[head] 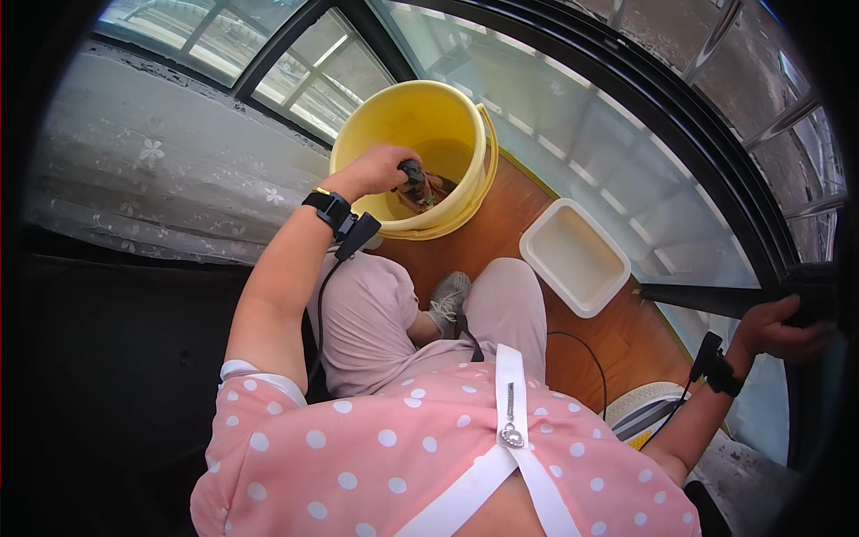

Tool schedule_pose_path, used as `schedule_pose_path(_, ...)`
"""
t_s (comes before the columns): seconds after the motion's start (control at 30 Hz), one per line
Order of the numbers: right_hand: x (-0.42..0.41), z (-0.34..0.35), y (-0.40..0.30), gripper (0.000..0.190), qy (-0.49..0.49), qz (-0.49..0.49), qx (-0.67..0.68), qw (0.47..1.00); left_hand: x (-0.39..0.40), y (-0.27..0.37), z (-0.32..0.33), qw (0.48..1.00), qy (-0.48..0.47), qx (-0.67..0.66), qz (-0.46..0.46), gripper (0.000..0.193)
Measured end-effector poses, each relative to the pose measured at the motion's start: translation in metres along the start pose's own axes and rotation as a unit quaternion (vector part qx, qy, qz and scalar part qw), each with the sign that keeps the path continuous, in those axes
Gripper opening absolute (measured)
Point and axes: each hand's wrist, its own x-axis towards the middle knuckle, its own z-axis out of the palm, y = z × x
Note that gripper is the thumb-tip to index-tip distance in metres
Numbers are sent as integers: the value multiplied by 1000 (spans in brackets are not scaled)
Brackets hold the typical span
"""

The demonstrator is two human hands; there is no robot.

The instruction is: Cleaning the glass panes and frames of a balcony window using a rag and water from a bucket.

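My left hand (pixel 381 171) reaches into a yellow plastic bucket (pixel 359 134). Its fingers are closed on a dark, crumpled thing (pixel 411 174), with a brown cloth-like mass (pixel 424 194) hanging just below it inside the bucket. What exactly these two are, I cannot tell. My right hand (pixel 788 332) is far out at the right, by the black window frame and a dark object in shadow; whether it grips anything is too dim to tell. Both wrists carry black straps with a cabled device. The bucket's handle hangs on its right side.
A white rectangular plastic basin (pixel 577 258) lies on the brown wooden floor (pixel 503 221), right of the bucket. Glass panes with black frames (pixel 604 47) curve around the front and right. A lace curtain (pixel 154 161) hangs at left. A cable and a white, rounded object (pixel 644 406) are near my right side.
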Motion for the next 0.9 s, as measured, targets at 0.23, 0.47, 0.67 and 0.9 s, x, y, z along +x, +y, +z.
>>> schedule_pose_path(0.23, -1, -12, -14, 48, -51, 63, 11, 997, -10, -6, 17, 999, 24, -27, -26, 33)
schedule_pose_path(0.47, 5, -20, -3, 49, -59, 69, 30, 995, 12, 5, 28, 997, -3, -71, -39, 40)
schedule_pose_path(0.67, 3, -18, -6, 47, -69, 69, 40, 994, 22, -1, 30, 996, 8, -88, -34, 38)
schedule_pose_path(0.9, 1, -19, -9, 44, -69, 62, 12, 996, 15, 13, 6, 994, 7, -89, -70, 37)
